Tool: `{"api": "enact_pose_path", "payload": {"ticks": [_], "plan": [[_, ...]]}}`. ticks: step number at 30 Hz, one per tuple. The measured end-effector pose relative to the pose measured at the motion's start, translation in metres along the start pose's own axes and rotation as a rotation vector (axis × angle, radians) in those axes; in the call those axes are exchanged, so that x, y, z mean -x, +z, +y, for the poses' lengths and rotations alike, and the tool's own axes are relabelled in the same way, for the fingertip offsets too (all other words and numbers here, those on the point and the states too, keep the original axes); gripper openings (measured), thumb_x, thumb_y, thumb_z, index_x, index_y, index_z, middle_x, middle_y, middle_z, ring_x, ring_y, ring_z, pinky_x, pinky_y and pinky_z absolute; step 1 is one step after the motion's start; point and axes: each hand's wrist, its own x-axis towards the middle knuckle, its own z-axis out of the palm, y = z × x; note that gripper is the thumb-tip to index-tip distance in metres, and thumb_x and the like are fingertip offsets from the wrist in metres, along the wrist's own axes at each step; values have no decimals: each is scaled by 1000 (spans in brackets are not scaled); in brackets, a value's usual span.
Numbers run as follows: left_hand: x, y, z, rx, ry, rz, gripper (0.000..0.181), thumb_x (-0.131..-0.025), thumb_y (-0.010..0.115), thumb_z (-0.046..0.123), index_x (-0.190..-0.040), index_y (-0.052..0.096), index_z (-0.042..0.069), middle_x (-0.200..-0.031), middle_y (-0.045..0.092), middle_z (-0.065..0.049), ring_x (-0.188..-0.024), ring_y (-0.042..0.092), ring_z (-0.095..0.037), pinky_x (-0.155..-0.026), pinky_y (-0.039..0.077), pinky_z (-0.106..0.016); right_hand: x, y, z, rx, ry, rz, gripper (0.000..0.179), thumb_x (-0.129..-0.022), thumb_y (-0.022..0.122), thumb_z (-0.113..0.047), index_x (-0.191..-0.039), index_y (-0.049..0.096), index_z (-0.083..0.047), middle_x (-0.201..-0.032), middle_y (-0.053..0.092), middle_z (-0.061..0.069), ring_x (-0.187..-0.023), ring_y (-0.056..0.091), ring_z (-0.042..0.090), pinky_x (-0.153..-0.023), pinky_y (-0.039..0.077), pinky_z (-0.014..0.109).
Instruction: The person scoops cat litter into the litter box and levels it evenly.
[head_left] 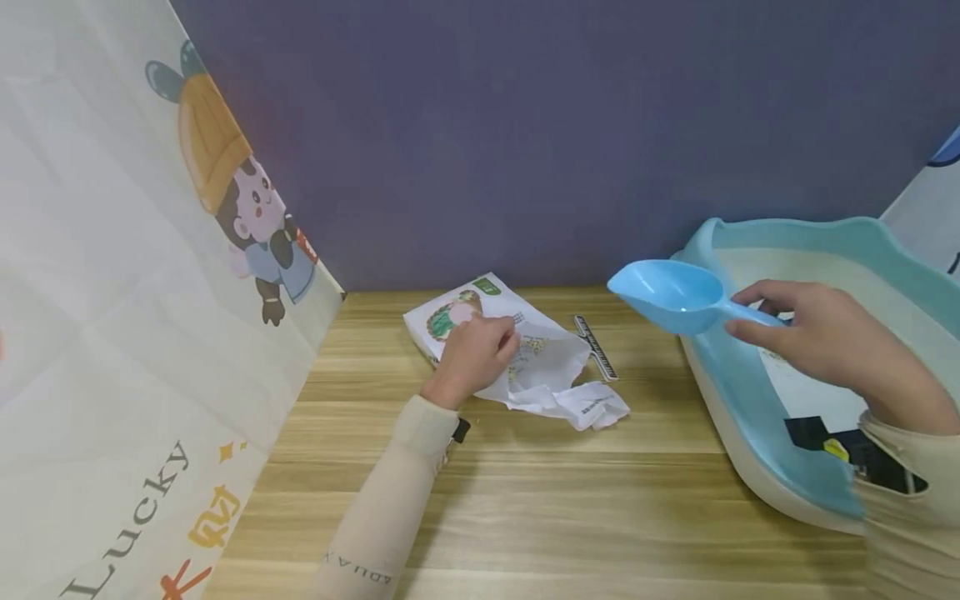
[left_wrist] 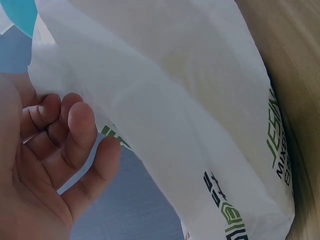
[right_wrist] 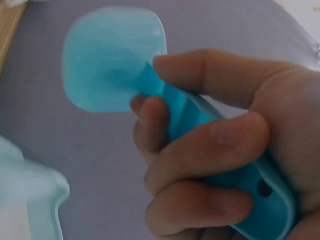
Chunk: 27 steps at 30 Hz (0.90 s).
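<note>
A white printed plastic bag (head_left: 551,367) lies on the wooden table, its torn mouth facing right, with pale granules visible inside. My left hand (head_left: 476,350) pinches the edge of this bag between thumb and index finger; in the left wrist view the other fingers (left_wrist: 82,125) are loosely bent beside the film. Over the left rim of a teal litter box (head_left: 723,417), my right hand (head_left: 832,333) grips the handle of a light blue scoop (head_left: 671,296). In the right wrist view, the fingers wrap the handle and the thumb lies along it. The scoop's bowl points left, toward the bag.
A black-and-white slotted strip (head_left: 596,348) lies on the table between bag and litter box. A dark blue-grey panel (head_left: 525,142) stands behind the table. On the left hangs a white printed sheet (head_left: 97,250). The litter box takes up the table's right side.
</note>
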Motion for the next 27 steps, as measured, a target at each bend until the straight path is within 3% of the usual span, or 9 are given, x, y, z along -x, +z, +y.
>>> {"api": "enact_pose_path", "payload": {"ticks": [3,11,16,27], "plan": [[1,-1,0,-1,-4,-5,36,-99,56,20,-66,44,19,-55,40,7,-49,38,-7,-48,30,-24,1,10,-18,-15,-71,-59,42,-98,67,-35,-126,67,-3,-97,69,10,-78,52,21,-60,40,33],[4,-1,-2,-9,2,-6,36,-100,54,20,-66,42,19,-55,38,6,-48,35,-7,-47,29,-24,4,41,-52,-85,-219,-183,26,-96,71,-29,-114,76,-12,-77,64,-8,-60,42,6,-56,38,25],[4,-2,-1,-1,3,-2,38,-100,55,19,-65,41,19,-54,37,6,-48,33,-7,-47,28,-24,-4,64,-63,-135,-249,-232,23,-97,69,-28,-111,76,-11,-68,55,-7,-55,42,7,-54,37,26],[2,3,-1,5,15,-14,37,-100,54,18,-66,40,18,-55,36,7,-48,33,-7,-47,27,-23,-24,96,-77,-182,-291,-316,15,-93,73,-22,-101,80,-12,-78,66,-5,-63,47,10,-58,40,27]]}}
